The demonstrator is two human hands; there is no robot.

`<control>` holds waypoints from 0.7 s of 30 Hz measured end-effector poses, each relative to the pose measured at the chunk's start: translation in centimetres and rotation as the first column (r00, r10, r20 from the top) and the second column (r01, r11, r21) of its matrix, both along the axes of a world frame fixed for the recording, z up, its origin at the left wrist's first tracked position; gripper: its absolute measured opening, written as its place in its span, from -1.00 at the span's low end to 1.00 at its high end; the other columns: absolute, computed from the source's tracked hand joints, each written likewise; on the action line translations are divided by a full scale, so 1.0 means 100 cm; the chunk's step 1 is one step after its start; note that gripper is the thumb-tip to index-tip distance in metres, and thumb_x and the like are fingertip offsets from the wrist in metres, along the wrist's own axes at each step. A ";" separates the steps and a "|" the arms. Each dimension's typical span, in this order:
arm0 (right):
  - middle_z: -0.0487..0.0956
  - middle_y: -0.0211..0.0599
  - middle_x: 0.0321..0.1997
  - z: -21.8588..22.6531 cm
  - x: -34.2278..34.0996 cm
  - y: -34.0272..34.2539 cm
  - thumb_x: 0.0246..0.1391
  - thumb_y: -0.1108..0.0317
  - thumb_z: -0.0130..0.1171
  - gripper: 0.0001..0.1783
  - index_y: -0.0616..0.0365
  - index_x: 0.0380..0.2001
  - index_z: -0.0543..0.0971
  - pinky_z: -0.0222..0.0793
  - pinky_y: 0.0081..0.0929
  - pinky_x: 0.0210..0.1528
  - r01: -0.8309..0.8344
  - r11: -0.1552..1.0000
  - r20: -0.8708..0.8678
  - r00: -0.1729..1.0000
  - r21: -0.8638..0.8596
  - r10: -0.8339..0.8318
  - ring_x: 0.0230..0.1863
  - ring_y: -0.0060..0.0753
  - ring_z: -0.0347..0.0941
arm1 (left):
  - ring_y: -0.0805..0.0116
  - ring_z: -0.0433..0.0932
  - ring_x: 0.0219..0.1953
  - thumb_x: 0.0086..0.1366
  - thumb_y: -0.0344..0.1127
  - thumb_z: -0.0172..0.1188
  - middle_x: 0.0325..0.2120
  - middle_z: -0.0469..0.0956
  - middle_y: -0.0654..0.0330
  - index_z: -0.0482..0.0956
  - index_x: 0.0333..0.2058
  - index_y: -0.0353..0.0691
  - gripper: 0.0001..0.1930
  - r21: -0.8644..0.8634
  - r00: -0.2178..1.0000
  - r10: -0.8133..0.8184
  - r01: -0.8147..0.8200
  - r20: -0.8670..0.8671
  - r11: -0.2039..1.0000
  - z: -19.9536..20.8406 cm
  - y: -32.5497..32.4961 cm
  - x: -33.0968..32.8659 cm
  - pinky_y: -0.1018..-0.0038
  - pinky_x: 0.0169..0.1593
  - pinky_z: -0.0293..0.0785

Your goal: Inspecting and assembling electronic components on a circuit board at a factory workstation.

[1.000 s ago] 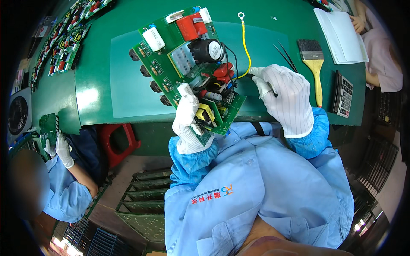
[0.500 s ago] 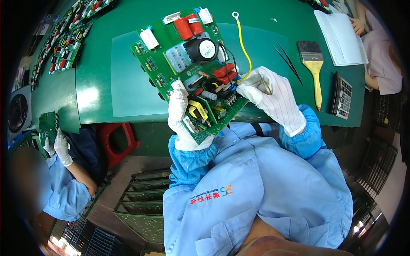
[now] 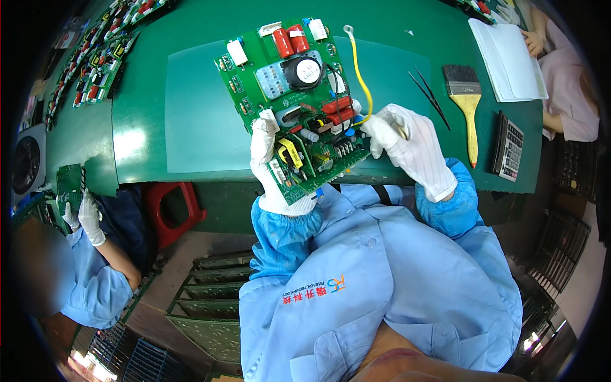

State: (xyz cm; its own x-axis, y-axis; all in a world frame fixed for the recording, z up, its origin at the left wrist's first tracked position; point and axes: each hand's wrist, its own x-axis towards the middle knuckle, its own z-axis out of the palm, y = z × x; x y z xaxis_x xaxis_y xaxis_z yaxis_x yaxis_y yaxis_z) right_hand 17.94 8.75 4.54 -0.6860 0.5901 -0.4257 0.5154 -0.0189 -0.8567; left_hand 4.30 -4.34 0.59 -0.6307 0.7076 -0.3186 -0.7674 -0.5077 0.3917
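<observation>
In my gloved left hand [image 3: 264, 156] is a green circuit board [image 3: 261, 83], gripped at its lower left edge and tilted above the table. It carries red capacitors [image 3: 337, 109], a round black part with a white label [image 3: 307, 72] and a yellow transformer [image 3: 291, 153]. A yellow wire [image 3: 361, 76] with a ring terminal rises from its right side. My gloved right hand [image 3: 410, 146] is closed beside the board's right edge, near the wire's lower end. Something thin and brownish shows between its fingers; I cannot make out what it is.
Tweezers [image 3: 431, 95], a yellow-handled brush [image 3: 466, 108], a calculator [image 3: 509, 146] and white papers [image 3: 506, 60] lie to the right on the green table [image 3: 210, 127]. More boards [image 3: 102, 70] stand far left. Co-workers sit on both sides; a red stool [image 3: 172, 213] is at left.
The board has shifted a little to the right and turned slightly more upright. My right hand has moved slightly right and down, away from the wire's base.
</observation>
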 end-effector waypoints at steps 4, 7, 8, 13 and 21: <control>0.52 -0.25 -0.61 -0.016 0.008 0.002 0.11 0.25 0.14 -0.77 0.19 -0.26 0.55 0.34 -0.44 -0.45 -0.135 0.829 -0.077 0.975 0.543 0.209 -0.56 -0.21 0.44 | 0.14 0.58 -0.27 0.34 -0.02 -0.04 -0.19 0.55 0.04 0.37 0.01 -0.26 -0.56 -0.037 0.999 -0.013 0.015 0.040 0.999 0.005 0.005 0.004 0.22 -0.16 0.58; 0.51 -0.30 -0.62 -0.005 0.006 0.008 0.14 0.25 0.10 -0.76 0.18 -0.23 0.57 0.26 -0.51 -0.55 -0.032 0.964 -0.026 0.999 0.263 0.041 -0.64 -0.41 0.39 | 0.10 0.58 -0.25 0.33 0.00 -0.04 -0.19 0.55 0.03 0.38 0.00 -0.27 -0.54 -0.069 0.999 -0.029 0.031 0.024 0.997 0.005 0.002 0.001 0.18 -0.16 0.57; 0.51 -0.33 -0.63 -0.007 0.012 0.012 0.15 0.25 0.08 -0.75 0.17 -0.22 0.58 0.23 -0.54 -0.59 0.051 0.965 -0.059 0.998 0.257 -0.037 -0.67 -0.50 0.36 | 0.08 0.58 -0.25 0.33 0.01 -0.04 -0.20 0.55 0.02 0.38 -0.01 -0.27 -0.53 -0.101 0.999 -0.037 0.036 -0.006 0.994 0.002 0.004 0.000 0.16 -0.17 0.57; 0.58 -0.33 -0.31 -0.001 0.053 0.025 0.29 0.26 -0.14 -0.65 0.17 0.02 0.47 0.30 -0.64 -0.52 0.284 0.943 -0.182 0.950 0.175 -0.252 -0.57 -0.64 0.39 | -0.13 0.55 -0.18 0.27 0.20 -0.07 -0.10 0.49 -0.13 0.28 0.11 -0.28 -0.33 -0.073 0.988 -0.097 0.089 -0.121 0.993 -0.002 0.006 -0.015 -0.03 -0.15 0.54; 0.40 -0.05 0.17 -0.043 0.038 -0.033 -0.04 0.54 0.04 -0.45 0.23 0.12 0.38 0.18 -0.19 0.26 -0.109 0.722 -0.150 0.947 0.683 0.285 0.24 -0.02 0.27 | -0.26 0.37 0.06 0.26 0.19 -0.01 0.12 0.33 -0.08 0.17 0.24 -0.14 -0.29 -0.047 0.961 -0.164 0.158 -0.221 0.986 -0.012 0.018 -0.031 -0.24 0.09 0.29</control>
